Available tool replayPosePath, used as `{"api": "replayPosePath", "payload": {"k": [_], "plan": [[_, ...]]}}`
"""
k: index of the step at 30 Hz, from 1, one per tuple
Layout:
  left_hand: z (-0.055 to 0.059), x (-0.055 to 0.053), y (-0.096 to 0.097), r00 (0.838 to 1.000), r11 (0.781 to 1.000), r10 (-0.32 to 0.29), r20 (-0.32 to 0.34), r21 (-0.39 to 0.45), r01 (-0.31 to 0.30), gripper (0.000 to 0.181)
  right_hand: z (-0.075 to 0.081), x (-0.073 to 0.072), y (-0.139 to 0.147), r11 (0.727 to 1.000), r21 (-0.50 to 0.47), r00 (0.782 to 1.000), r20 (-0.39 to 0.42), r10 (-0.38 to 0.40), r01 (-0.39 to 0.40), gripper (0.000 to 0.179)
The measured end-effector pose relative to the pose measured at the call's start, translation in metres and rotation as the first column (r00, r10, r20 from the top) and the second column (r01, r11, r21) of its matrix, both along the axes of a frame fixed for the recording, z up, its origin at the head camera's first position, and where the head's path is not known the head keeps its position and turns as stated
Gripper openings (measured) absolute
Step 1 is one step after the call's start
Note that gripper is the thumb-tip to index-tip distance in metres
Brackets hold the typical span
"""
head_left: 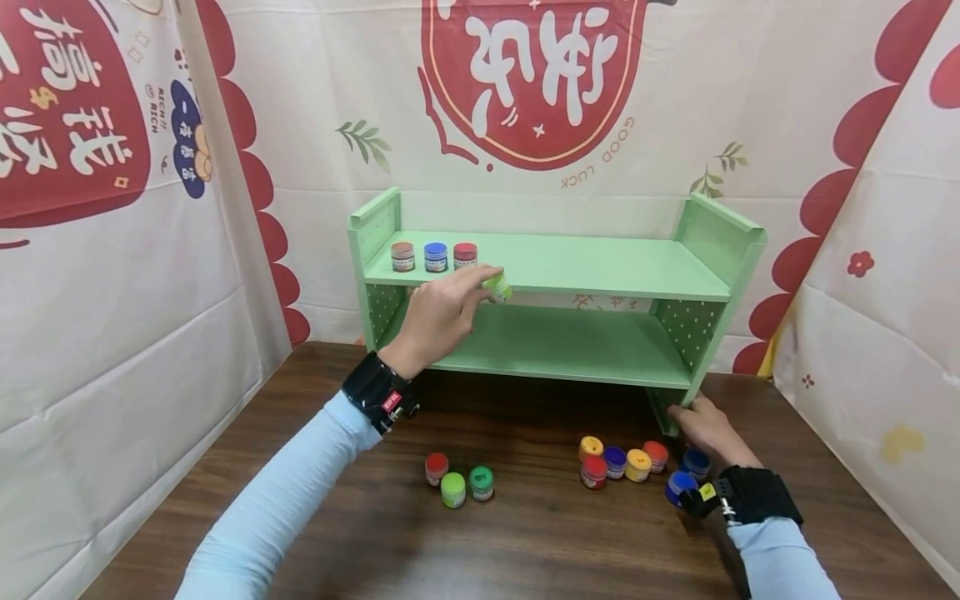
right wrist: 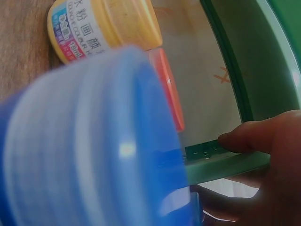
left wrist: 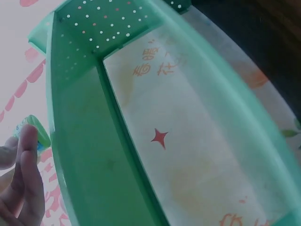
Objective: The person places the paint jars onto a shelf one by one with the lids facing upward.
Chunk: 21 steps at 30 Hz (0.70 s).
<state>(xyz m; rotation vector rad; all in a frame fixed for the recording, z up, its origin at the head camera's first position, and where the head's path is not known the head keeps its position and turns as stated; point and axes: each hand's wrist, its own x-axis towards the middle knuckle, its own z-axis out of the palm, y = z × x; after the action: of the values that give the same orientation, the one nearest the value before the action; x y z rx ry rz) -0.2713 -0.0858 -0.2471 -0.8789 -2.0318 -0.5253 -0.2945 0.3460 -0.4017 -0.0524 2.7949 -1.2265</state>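
Note:
My left hand (head_left: pixel 442 315) pinches a small gouache paint jar with a light green lid (head_left: pixel 497 287), held tilted just in front of the upper board of a green two-tier shelf (head_left: pixel 570 262). In the left wrist view the jar (left wrist: pixel 41 136) sits at the fingertips beside the shelf's edge. On the upper board, at the left, stand a brown jar (head_left: pixel 402 257), a blue jar (head_left: pixel 436 257) and a red jar (head_left: pixel 465 255), partly covered by the hand. My right hand (head_left: pixel 708 427) grips the shelf's lower right leg, thumb (right wrist: pixel 249 136) on one side and fingers on the other.
On the brown table (head_left: pixel 525 550), a red jar (head_left: pixel 437 468), a light green jar (head_left: pixel 453 490) and a dark green jar (head_left: pixel 482 482) stand left of centre. Several jars, including a yellow jar (head_left: pixel 638 465) and a blue jar (head_left: pixel 681 486), cluster near the right hand. Printed cloth (head_left: pixel 300 208) hangs around.

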Motion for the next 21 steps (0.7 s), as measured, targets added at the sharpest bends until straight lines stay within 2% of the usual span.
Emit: {"api": "replayPosePath", "payload": {"k": [5,10,14,21], "plan": [[0.017,-0.011,0.004,0.998,0.997,0.057,0.004,-0.045,-0.056,0.031,0.001,0.001,0.000,1.000,-0.017,1.000,-0.001,-0.005,0.005,0.042],[0.023,-0.021,0.006,0.992,0.990,0.122,0.024,-0.078,-0.119,0.031,0.001,0.001,-0.001,0.999,-0.030,1.000,0.009,-0.015,0.015,0.043],[0.026,-0.026,0.008,0.982,0.981,0.175,0.075,-0.096,-0.167,0.031,0.000,0.001,-0.002,0.999,-0.045,1.000,0.023,-0.022,0.023,0.046],[0.038,-0.026,0.015,0.954,0.962,0.244,0.177,-0.169,-0.215,0.032,0.000,0.002,-0.002,0.999,-0.047,1.000,0.012,-0.021,0.021,0.048]]}}
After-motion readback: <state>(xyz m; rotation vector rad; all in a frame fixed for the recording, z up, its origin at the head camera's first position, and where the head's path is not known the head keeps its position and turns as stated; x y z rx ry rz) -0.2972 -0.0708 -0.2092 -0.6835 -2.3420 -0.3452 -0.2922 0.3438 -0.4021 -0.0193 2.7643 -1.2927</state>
